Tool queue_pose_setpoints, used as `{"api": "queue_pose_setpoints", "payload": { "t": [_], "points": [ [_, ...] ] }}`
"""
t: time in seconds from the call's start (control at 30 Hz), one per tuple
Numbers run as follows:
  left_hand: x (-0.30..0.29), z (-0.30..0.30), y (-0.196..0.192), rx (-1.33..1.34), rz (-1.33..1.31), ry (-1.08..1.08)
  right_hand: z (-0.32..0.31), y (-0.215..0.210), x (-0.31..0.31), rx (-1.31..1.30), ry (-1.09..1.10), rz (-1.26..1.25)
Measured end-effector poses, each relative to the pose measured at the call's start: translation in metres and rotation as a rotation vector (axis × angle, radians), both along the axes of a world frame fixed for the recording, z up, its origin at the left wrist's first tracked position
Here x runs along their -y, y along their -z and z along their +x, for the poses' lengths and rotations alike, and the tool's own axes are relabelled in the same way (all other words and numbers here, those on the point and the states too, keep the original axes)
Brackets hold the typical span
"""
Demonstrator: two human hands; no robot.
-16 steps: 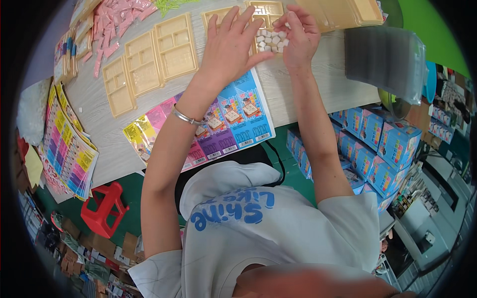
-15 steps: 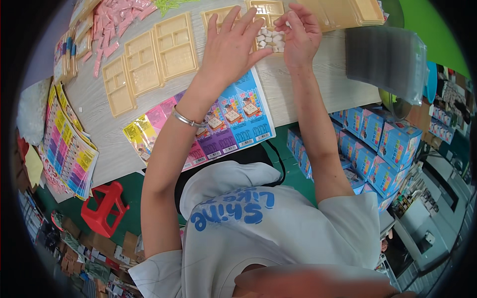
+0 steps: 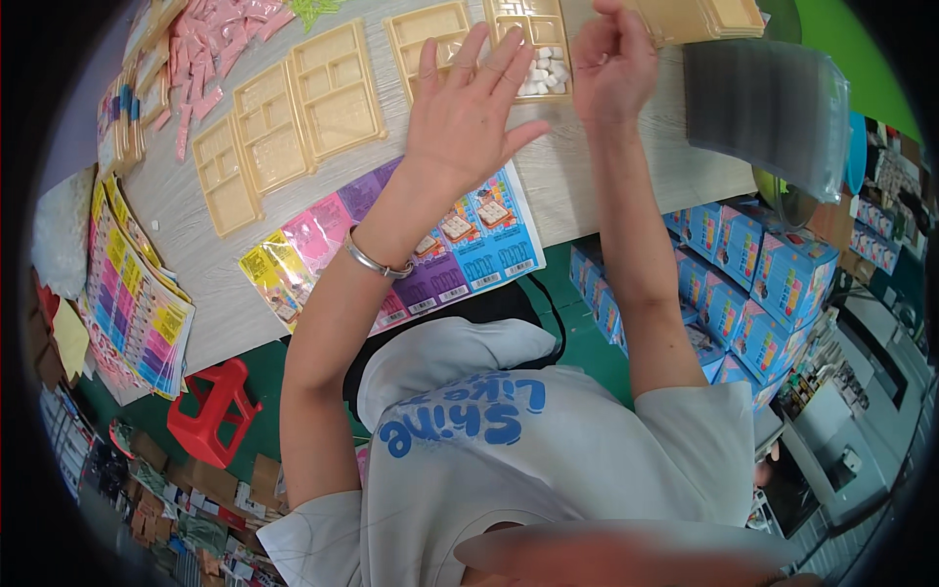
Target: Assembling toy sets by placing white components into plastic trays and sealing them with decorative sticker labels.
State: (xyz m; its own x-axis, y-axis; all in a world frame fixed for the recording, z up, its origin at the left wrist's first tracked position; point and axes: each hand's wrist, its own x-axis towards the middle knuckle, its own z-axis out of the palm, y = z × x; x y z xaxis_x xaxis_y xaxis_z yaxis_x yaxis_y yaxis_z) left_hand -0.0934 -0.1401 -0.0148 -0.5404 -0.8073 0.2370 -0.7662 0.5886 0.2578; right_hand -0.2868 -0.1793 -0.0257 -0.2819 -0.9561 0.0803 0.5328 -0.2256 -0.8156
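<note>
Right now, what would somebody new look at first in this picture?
Probably the two hands at the top: the left hand spread flat with fingers wide, the right hand raised beside it, both over a tan tray holding small white pieces. Next, the bright printed sheet under the left arm on the table, and the stacked blue boxes on the right below the table edge.
</note>
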Motion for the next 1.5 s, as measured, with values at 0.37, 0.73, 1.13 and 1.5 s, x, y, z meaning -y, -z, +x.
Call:
{"api": "queue_pose_setpoints", "payload": {
  "t": [0.37,0.73,1.13,1.5],
  "points": [
    [-0.004,0.000,-0.004,-0.018,0.061,0.047,-0.026,-0.033,-0.056,-1.475,0.084,0.196],
    [0.010,-0.007,0.001,-0.042,0.035,0.161,-0.034,-0.012,-0.058,-1.377,0.263,-0.001],
    [0.041,0.004,0.058,-0.332,-0.439,0.323,-0.005,-0.017,-0.057,-1.456,0.096,-0.227],
    [0.042,-0.002,0.033,-0.256,-0.476,0.260,-0.011,-0.021,-0.063,-1.456,0.116,0.037]
  ]
}}
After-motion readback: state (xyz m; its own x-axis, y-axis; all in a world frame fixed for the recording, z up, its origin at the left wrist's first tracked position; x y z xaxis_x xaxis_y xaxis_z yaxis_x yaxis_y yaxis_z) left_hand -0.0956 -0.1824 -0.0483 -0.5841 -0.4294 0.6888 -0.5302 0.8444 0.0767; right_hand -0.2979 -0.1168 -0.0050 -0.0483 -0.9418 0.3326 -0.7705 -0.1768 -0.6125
